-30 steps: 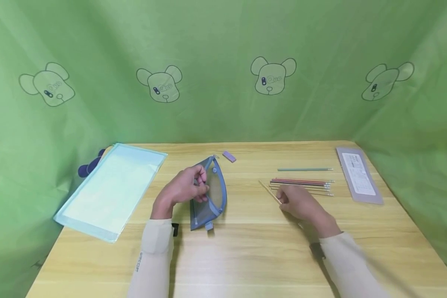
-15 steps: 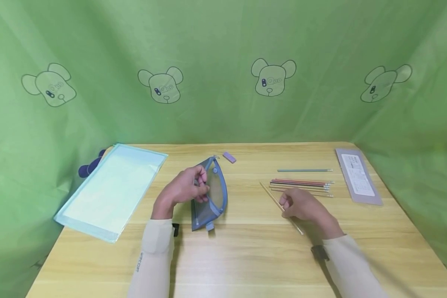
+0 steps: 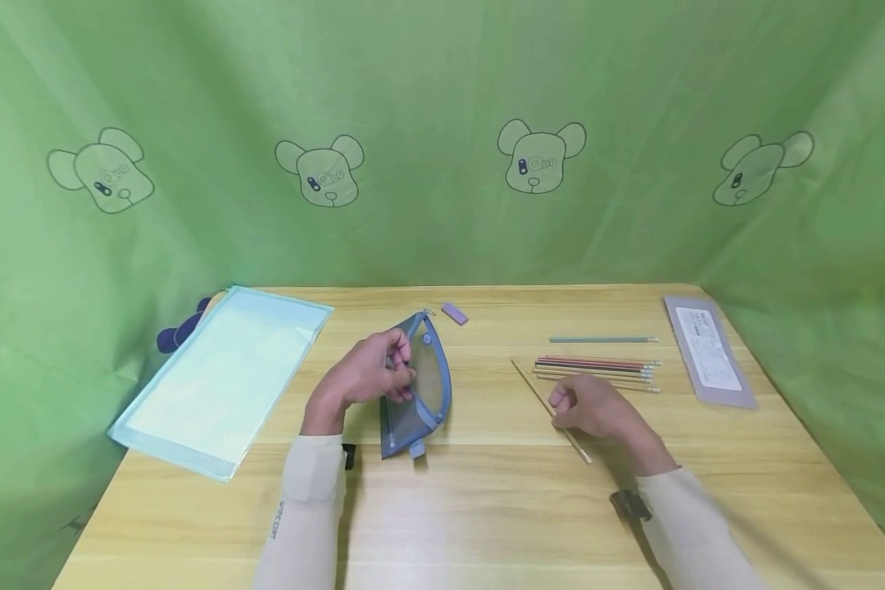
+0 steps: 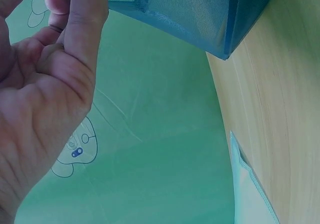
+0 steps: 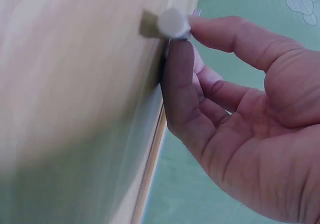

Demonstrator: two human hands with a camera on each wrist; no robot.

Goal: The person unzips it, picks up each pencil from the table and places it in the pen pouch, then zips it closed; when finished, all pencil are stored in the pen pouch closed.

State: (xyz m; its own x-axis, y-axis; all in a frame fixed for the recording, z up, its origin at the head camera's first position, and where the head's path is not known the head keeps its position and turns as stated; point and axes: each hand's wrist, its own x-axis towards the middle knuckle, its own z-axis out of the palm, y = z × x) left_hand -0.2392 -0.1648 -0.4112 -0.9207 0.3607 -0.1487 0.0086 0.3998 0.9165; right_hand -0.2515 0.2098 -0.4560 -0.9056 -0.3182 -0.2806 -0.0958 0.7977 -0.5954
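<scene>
Holds a yellowish pencil (image 3: 542, 400), right of the frame's centre, in a narrow pinch of the right hand (image 3: 596, 406), near mid-length. Note long axis: oblique, upper left to lower right. Grips the blue pouch (image 3: 429, 381) near the frame's centre, apparently by its left rim, with the left hand (image 3: 361, 370), the nearer one to it. Observe key relation: pouch mouth well left of the pencil's upper-left end, with the pencil directed above that mouth, not into it.

There are at least six pencils (image 3: 597, 361) (some bunched), one pouch (image 3: 431, 375), one eraser (image 3: 455, 314), one folder (image 3: 224, 381), one packet (image 3: 710, 348).
</scene>
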